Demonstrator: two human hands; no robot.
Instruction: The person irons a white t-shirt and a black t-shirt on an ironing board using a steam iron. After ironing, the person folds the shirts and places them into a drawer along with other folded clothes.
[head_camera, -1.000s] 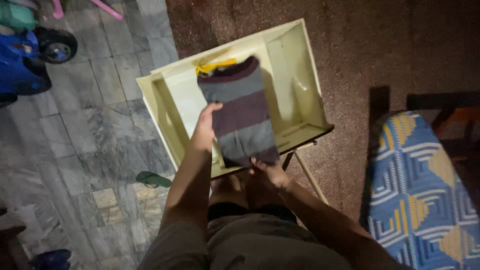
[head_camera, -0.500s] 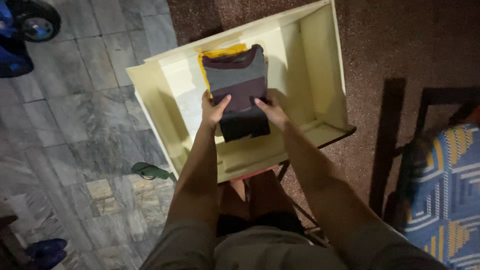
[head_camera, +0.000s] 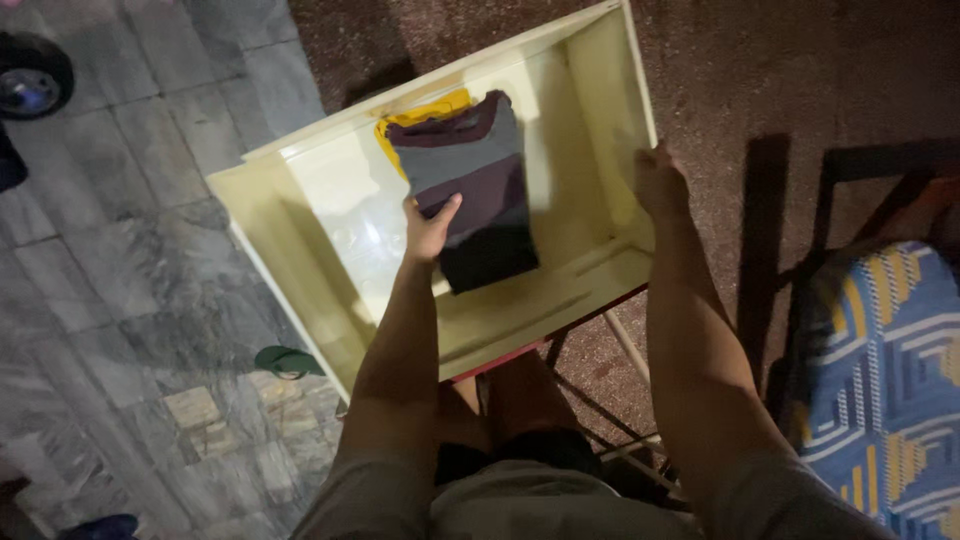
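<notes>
One hand had let go: the right hand now gripped the cream drawer wall, while left hand fingers (spread flat) pressed the folded striped shirt lying inside.

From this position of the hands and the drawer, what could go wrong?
1. The cream drawer seems to rest on a thin-legged stand and overhangs it; the right hand on its side wall could tip it.
2. The left hand presses only one edge of the folded striped shirt, so the fold may slip off the yellow garment beneath.
</notes>
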